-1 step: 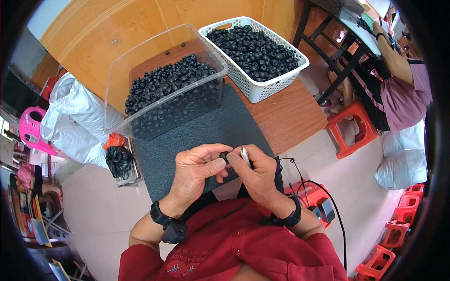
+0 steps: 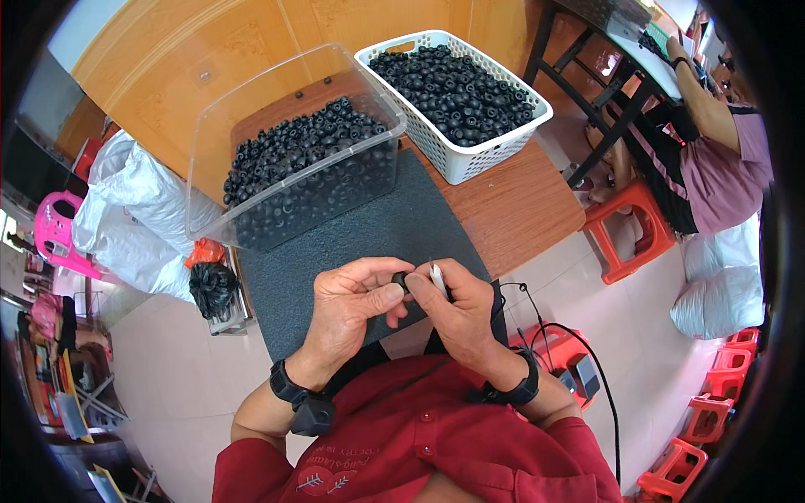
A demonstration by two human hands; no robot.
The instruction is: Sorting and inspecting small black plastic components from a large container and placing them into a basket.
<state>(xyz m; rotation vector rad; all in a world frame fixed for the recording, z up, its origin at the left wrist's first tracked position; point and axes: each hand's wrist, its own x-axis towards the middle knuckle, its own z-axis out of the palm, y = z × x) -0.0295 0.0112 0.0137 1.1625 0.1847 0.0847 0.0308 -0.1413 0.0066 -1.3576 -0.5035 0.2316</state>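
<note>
Both hands meet over the near edge of a dark textured mat (image 2: 369,235). Between thumb and forefinger, my left hand (image 2: 348,306) pinches a small round black part (image 2: 400,282). My right hand (image 2: 457,310) is closed around a slim white tool (image 2: 437,277) with a thin tip; its fingers hide most of it, so its kind is unclear. The right thumb and the tool are close beside the black part. Beyond the hands, a clear plastic bin (image 2: 335,159) holds many similar black ring-shaped parts. To its right, a white perforated basket (image 2: 478,159) is heaped with more.
The bin rests partly on the mat, the basket on a brown wooden table (image 2: 520,210). White sacks (image 2: 138,193) and a black bag (image 2: 214,289) stand at left. A black cable (image 2: 599,369) runs by a red stool (image 2: 562,352). Another person (image 2: 713,168) sits at far right.
</note>
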